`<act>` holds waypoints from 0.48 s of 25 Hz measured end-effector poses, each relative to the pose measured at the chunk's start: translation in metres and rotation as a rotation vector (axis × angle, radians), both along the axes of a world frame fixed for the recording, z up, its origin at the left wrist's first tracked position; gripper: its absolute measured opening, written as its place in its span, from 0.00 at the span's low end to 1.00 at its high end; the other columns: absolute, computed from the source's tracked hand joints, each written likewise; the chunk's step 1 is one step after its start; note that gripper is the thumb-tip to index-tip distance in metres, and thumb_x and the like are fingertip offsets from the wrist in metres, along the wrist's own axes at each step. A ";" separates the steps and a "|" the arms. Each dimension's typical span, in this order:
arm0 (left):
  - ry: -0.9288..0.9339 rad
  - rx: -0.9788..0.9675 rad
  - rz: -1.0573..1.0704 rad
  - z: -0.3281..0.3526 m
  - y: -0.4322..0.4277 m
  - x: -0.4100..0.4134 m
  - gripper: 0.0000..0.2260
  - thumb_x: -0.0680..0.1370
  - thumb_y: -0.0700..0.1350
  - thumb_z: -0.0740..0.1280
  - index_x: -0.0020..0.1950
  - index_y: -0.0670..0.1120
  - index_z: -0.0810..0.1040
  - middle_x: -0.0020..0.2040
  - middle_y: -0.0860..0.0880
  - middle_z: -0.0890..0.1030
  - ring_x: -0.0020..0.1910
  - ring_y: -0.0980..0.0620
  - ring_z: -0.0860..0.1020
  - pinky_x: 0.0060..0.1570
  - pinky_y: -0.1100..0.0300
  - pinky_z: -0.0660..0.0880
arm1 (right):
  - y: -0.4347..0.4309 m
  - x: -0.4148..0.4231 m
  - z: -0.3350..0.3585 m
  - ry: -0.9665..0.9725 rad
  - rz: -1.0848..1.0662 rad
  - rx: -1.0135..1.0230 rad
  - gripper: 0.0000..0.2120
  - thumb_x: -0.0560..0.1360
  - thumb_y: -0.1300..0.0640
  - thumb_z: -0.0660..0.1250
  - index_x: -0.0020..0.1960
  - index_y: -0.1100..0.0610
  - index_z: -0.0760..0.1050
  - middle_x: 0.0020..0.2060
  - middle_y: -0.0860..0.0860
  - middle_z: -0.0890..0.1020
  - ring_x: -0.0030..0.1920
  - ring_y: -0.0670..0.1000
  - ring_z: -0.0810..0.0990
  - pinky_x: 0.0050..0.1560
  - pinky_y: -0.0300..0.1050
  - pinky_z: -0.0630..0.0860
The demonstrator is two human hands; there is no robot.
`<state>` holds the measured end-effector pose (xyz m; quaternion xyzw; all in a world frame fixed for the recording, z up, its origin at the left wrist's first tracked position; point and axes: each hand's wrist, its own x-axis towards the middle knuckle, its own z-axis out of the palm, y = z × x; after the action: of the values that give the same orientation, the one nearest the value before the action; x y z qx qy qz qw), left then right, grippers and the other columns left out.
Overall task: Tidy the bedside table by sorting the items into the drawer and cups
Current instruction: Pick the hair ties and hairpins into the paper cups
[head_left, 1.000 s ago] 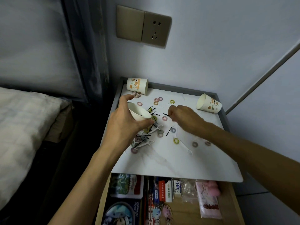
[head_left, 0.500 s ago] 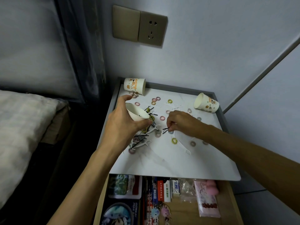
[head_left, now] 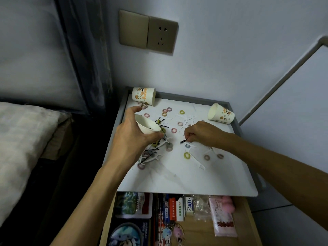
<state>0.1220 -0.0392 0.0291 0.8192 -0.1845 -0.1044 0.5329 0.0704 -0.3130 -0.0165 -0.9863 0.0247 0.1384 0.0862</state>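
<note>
I am seeing the table (head_left: 204, 178) with its drawer (head_left: 200, 231) pulled out below. My left hand (head_left: 131, 137) is wrapping its grip round a tipped cup (head_left: 147, 124) over the table. My right hand (head_left: 202, 133) is pinching a black pin (head_left: 183, 141) in its grip near the middle.

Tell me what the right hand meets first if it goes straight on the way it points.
Likely the white floss pick, just short of the left hand holding the cup; depth unclear.

Dim, bluish room light; tabletop (head_left: 186, 174) is the brightest patch. Left side below the bed (head_left: 21, 139) sinks into near black. Straight lines bow toward the edges; slight softness, fine grain throughout
</note>
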 end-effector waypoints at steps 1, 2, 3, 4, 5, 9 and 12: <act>-0.002 0.003 0.001 0.000 0.000 0.000 0.38 0.65 0.51 0.80 0.70 0.55 0.65 0.54 0.52 0.75 0.51 0.50 0.76 0.45 0.58 0.75 | 0.000 -0.001 0.000 -0.002 -0.010 -0.027 0.03 0.76 0.58 0.67 0.45 0.55 0.79 0.38 0.48 0.81 0.40 0.47 0.77 0.38 0.40 0.69; -0.002 0.003 0.002 0.000 0.000 0.000 0.38 0.65 0.51 0.80 0.70 0.55 0.65 0.53 0.52 0.75 0.50 0.50 0.76 0.46 0.58 0.75 | 0.001 -0.001 0.001 -0.024 -0.022 -0.046 0.03 0.77 0.58 0.66 0.46 0.55 0.79 0.38 0.48 0.80 0.40 0.48 0.77 0.37 0.40 0.67; -0.002 0.002 0.004 0.000 0.000 0.000 0.37 0.65 0.50 0.80 0.70 0.55 0.65 0.53 0.52 0.75 0.49 0.51 0.76 0.45 0.58 0.75 | 0.003 0.000 0.005 -0.072 -0.035 -0.040 0.03 0.77 0.58 0.66 0.46 0.54 0.79 0.37 0.48 0.80 0.40 0.49 0.77 0.37 0.41 0.67; -0.002 0.003 0.006 0.000 0.000 0.001 0.37 0.65 0.50 0.80 0.69 0.55 0.66 0.52 0.53 0.75 0.48 0.52 0.76 0.44 0.59 0.75 | 0.006 0.001 0.011 -0.143 -0.055 0.010 0.04 0.76 0.58 0.67 0.45 0.54 0.80 0.37 0.48 0.81 0.39 0.49 0.78 0.38 0.42 0.68; -0.005 0.006 0.007 0.000 0.001 0.001 0.37 0.65 0.50 0.80 0.69 0.55 0.66 0.51 0.53 0.75 0.46 0.53 0.76 0.42 0.60 0.74 | 0.011 0.004 0.020 -0.225 -0.079 0.099 0.04 0.76 0.58 0.68 0.45 0.54 0.81 0.37 0.47 0.83 0.38 0.47 0.79 0.39 0.41 0.70; -0.016 0.040 0.003 -0.003 0.000 0.001 0.38 0.64 0.51 0.81 0.69 0.56 0.66 0.53 0.52 0.76 0.48 0.51 0.76 0.43 0.58 0.75 | 0.047 0.024 0.065 -0.384 -0.064 0.362 0.04 0.75 0.59 0.71 0.48 0.55 0.84 0.40 0.46 0.85 0.41 0.41 0.81 0.42 0.31 0.74; -0.021 0.053 -0.006 -0.003 -0.003 -0.001 0.39 0.64 0.52 0.81 0.70 0.55 0.65 0.55 0.51 0.77 0.52 0.49 0.77 0.49 0.54 0.76 | 0.068 0.041 0.081 -0.329 0.087 0.270 0.05 0.76 0.57 0.70 0.49 0.52 0.84 0.42 0.42 0.84 0.42 0.39 0.80 0.44 0.33 0.73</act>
<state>0.1205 -0.0418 0.0258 0.8335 -0.1897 -0.1025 0.5087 0.1116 -0.2453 0.0640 -0.9753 -0.0508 -0.0190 0.2141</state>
